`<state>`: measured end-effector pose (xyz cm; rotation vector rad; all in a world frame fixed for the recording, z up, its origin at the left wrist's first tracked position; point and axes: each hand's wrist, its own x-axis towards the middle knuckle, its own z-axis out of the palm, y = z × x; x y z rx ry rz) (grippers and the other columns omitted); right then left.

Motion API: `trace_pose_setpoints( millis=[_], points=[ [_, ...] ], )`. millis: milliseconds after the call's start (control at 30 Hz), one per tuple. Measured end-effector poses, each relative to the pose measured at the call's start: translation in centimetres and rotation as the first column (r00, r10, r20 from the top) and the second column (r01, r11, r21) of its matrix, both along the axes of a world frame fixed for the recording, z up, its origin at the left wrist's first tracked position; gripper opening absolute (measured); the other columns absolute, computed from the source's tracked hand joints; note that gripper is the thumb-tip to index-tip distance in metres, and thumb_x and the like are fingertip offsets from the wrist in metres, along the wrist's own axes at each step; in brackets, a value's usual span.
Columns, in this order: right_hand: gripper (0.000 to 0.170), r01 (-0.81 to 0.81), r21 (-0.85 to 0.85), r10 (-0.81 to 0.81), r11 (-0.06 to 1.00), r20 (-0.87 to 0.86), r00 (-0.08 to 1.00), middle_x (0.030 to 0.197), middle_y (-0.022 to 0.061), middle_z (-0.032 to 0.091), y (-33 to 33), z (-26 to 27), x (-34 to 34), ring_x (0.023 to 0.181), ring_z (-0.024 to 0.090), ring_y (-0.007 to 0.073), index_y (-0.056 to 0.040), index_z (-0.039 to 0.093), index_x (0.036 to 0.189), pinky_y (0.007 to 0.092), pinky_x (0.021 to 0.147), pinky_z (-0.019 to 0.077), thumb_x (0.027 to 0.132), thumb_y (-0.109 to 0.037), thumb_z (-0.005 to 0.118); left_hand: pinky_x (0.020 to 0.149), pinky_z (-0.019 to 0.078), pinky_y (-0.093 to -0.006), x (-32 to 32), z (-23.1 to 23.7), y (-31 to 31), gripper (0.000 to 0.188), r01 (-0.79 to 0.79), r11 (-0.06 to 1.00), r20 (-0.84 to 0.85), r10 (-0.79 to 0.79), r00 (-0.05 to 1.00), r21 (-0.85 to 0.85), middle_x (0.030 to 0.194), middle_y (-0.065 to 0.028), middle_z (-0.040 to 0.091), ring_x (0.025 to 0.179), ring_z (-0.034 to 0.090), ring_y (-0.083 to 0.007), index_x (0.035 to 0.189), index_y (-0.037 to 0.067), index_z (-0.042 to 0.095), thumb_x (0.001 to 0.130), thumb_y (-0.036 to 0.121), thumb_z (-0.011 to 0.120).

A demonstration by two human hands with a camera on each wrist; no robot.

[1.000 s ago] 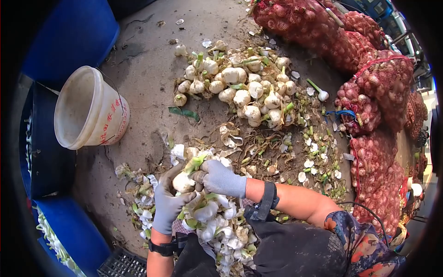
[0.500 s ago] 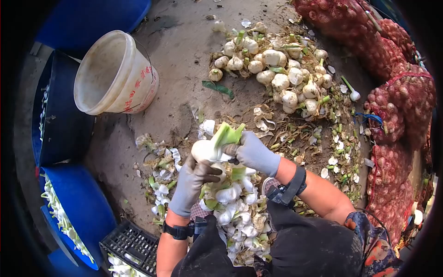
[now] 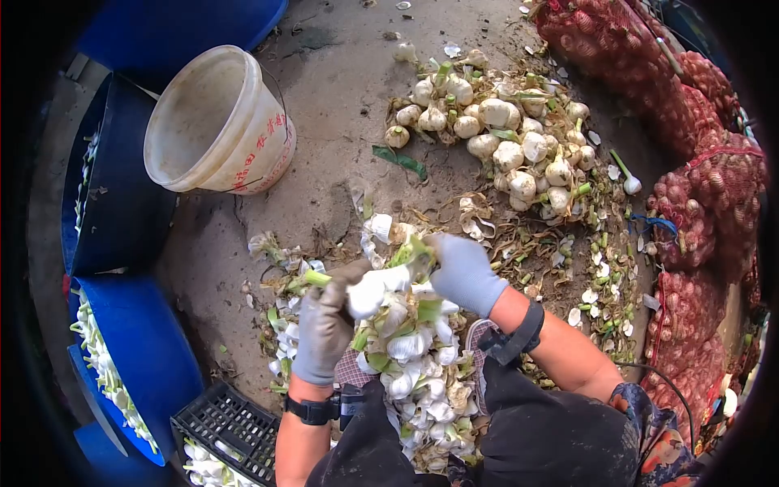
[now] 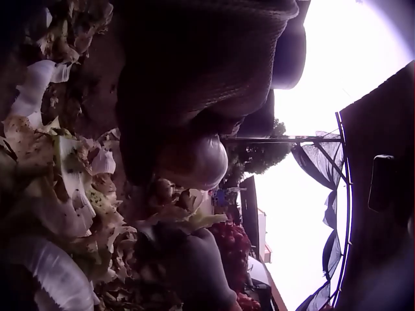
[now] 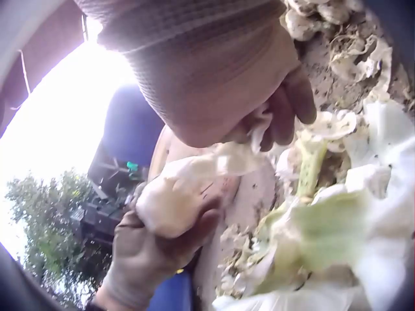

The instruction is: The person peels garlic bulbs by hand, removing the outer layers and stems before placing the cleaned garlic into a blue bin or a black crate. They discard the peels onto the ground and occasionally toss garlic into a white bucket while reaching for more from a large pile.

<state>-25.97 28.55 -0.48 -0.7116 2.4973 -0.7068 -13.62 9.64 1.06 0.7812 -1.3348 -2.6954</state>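
Note:
Gloved fingers of my left hand (image 3: 320,329) grip a white garlic bulb (image 3: 367,299), which also shows pale in the right wrist view, where the left hand (image 5: 146,256) curls round it. My right hand (image 3: 466,274) is just to the right, pinching garlic peel (image 3: 418,256) with green leaf on it. A pale strip of peel (image 5: 243,159) runs from the bulb to the right fingers. Below both hands lies a heap of stripped garlic peel (image 3: 410,345), between the shoes. The left wrist view is dark, with the bulb (image 4: 201,165) under the left hand.
Untrimmed garlic bulbs (image 3: 511,146) are piled ahead. A white bucket (image 3: 272,150) stands front left, near blue tubs (image 3: 146,349), one holding garlic. A black crate (image 3: 231,426) sits at lower left. Red mesh sacks (image 3: 690,300) line the right, with scraps (image 3: 600,268) strewn beside them.
The right hand has moved right, away from the bulb, drawing green-topped peel off it. The left hand keeps its hold on the bulb. The head view has shifted.

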Motion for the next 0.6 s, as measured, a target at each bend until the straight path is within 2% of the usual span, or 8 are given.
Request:
trace_pose_setpoints(
  millis=[100, 200, 267, 367, 400, 433, 533, 600],
  points=[
    [0.027, -0.291, 0.140, 0.234, 0.947, 0.323, 0.917, 0.084, 0.0161, 0.067, 1.5, 0.2, 0.0, 0.080, 0.066, 0.0353, -0.0081, 0.065, 0.098, 0.0455, 0.069, 0.0514, 0.073, -0.015, 0.061, 0.100, 0.0463, -0.0458, 0.6, 1.1, -2.3, 0.035, -0.109, 0.994, -0.120, 0.111, 0.987, 0.026, 0.128, -0.0160, 0.055, 0.116, 0.056, -0.0287, 0.117, 0.006, 0.059, 0.097, 0.034, 0.050],
    [0.029, -0.756, 0.118, 0.593, 0.643, 0.549, 0.590, 0.083, 0.0132, 0.068, 1.5, 1.5, 3.7, 0.076, 0.067, 0.0339, -0.0088, 0.067, 0.097, 0.0437, 0.065, 0.0518, 0.070, -0.019, 0.064, 0.103, 0.0447, -0.0476, 1.1, 2.4, -6.3, 0.042, -0.356, 0.921, -0.215, 0.384, 0.898, 0.158, 0.128, -0.0159, 0.055, 0.117, 0.055, -0.0295, 0.129, 0.005, 0.050, 0.097, 0.033, 0.050],
    [0.031, -0.722, 0.129, 0.611, 0.680, 0.444, 0.655, 0.081, 0.0130, 0.068, 2.3, 1.9, 3.8, 0.075, 0.067, 0.0331, -0.0099, 0.067, 0.099, 0.0438, 0.063, 0.0516, 0.069, -0.018, 0.064, 0.102, 0.0452, -0.0503, 1.5, 3.2, -10.2, 0.041, -0.536, 0.751, -0.192, 0.633, 0.750, 0.385, 0.118, -0.0169, 0.061, 0.112, 0.058, -0.0317, 0.124, 0.000, 0.052, 0.097, 0.030, 0.051],
    [0.042, -0.611, 0.156, 0.602, 0.776, 0.104, 0.791, 0.078, 0.0131, 0.065, 0.2, 4.0, 2.0, 0.072, 0.066, 0.0304, -0.0110, 0.063, 0.112, 0.0431, 0.060, 0.0505, 0.074, -0.029, 0.070, 0.099, 0.0474, -0.0468, 2.4, 2.2, -11.0, 0.043, -0.501, 0.806, -0.133, 0.560, 0.818, 0.314, 0.111, -0.0144, 0.064, 0.106, 0.060, -0.0322, 0.112, 0.001, 0.058, 0.094, 0.039, 0.052],
    [0.056, -0.540, 0.043, 0.541, 0.840, -0.009, 0.841, 0.087, 0.0150, 0.065, -1.0, 4.9, 1.1, 0.078, 0.066, 0.0301, -0.0084, 0.060, 0.115, 0.0427, 0.063, 0.0508, 0.075, -0.045, 0.072, 0.093, 0.0505, -0.0456, 1.8, 1.9, -9.8, 0.044, -0.508, 0.784, -0.018, 0.549, 0.835, 0.357, 0.107, -0.0140, 0.066, 0.099, 0.063, -0.0318, 0.108, 0.002, 0.059, 0.093, 0.042, 0.053],
    [0.066, -0.395, -0.144, 0.387, 0.907, -0.081, 0.918, 0.093, 0.0175, 0.064, -2.2, 5.0, 0.7, 0.082, 0.064, 0.0327, -0.0072, 0.058, 0.117, 0.0443, 0.066, 0.0510, 0.073, -0.055, 0.070, 0.088, 0.0522, -0.0443, 1.4, 0.9, -8.4, 0.043, -0.365, 0.909, -0.075, 0.386, 0.919, 0.202, 0.101, -0.0138, 0.067, 0.092, 0.065, -0.0303, 0.107, 0.002, 0.060, 0.093, 0.043, 0.054],
    [0.059, -0.319, -0.403, 0.260, 0.858, -0.194, 0.946, 0.092, 0.0188, 0.064, -6.3, 5.8, 0.0, 0.083, 0.064, 0.0374, -0.0051, 0.057, 0.115, 0.0460, 0.068, 0.0511, 0.079, -0.050, 0.067, 0.086, 0.0531, -0.0371, -0.2, 1.0, -3.6, 0.040, -0.385, 0.923, 0.003, 0.385, 0.923, -0.006, 0.106, -0.0095, 0.064, 0.096, 0.063, -0.0218, 0.110, 0.005, 0.059, 0.098, 0.041, 0.047],
    [0.047, -0.342, -0.320, 0.367, 0.883, 0.018, 0.930, 0.087, 0.0220, 0.064, -7.7, 4.9, 0.7, 0.082, 0.063, 0.0406, -0.0035, 0.057, 0.109, 0.0467, 0.069, 0.0511, 0.086, -0.044, 0.062, 0.087, 0.0530, -0.0379, -0.6, 0.5, -2.8, 0.039, -0.379, 0.913, 0.033, 0.379, 0.925, 0.152, 0.107, -0.0092, 0.063, 0.096, 0.063, -0.0216, 0.111, 0.004, 0.058, 0.098, 0.040, 0.048]
  ],
)
